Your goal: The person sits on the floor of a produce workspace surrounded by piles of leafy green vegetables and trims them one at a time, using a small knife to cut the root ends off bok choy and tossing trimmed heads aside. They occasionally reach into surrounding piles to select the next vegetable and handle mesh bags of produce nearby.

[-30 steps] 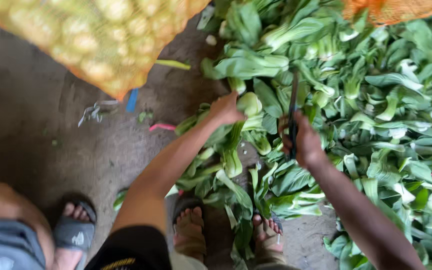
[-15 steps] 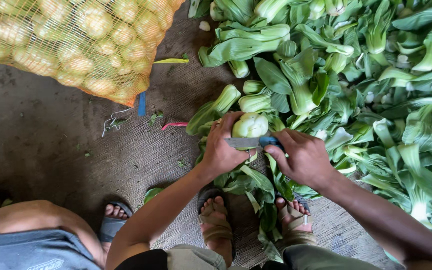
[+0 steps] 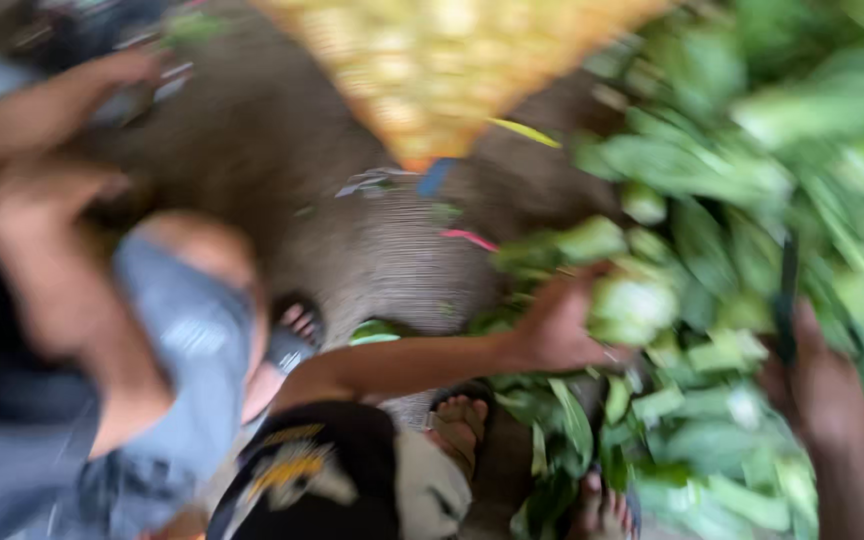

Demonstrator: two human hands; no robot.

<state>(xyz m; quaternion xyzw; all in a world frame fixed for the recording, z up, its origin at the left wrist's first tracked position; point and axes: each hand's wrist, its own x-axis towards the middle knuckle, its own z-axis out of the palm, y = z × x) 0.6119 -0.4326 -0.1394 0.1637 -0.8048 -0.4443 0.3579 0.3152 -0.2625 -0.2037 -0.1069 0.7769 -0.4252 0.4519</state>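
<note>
Blurrily, left hand point(image 3: 557, 325) clasps a pale green vegetable point(image 3: 632, 305); right hand point(image 3: 817, 385) grips a dark knife point(image 3: 787, 290)

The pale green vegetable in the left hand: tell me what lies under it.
Under the pale green vegetable held by the left hand lie loose green leaves. The floor beneath them is covered, and blur hides detail.

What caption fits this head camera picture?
Left hand grips a leafy green bunch; right hand holds a dark knife.

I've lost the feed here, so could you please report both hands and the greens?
Left hand closed on a pale green vegetable head. Right hand holds a dark knife upright. Another person's knee close on the left.
</note>
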